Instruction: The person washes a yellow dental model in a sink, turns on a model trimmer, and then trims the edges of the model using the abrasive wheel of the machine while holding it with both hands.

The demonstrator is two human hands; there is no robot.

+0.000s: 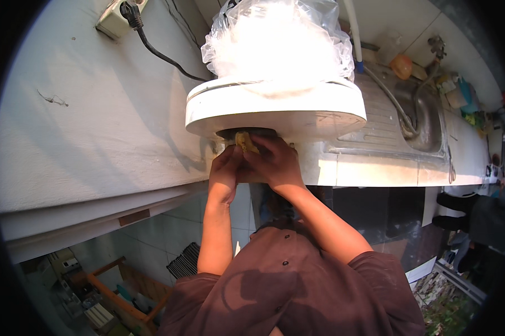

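Note:
A white appliance [275, 103] stands on the counter, with a dark recess [228, 133] under its rounded upper body and a bright, washed-out clear plastic bag [275, 45] on top. Below that recess my left hand [225, 171] and my right hand [275, 165] come together, fingers closed around a small yellowish-brown piece [243, 143]. Exactly what the piece is cannot be made out, nor whether it touches the appliance.
A steel sink [420, 140] with drainboard, a hose [392, 101] and an orange item [401, 67] are at right. A socket strip with black plug [111, 19] lies upper left, above a white ledge [84, 168]. A wooden crate [104, 283] sits lower left.

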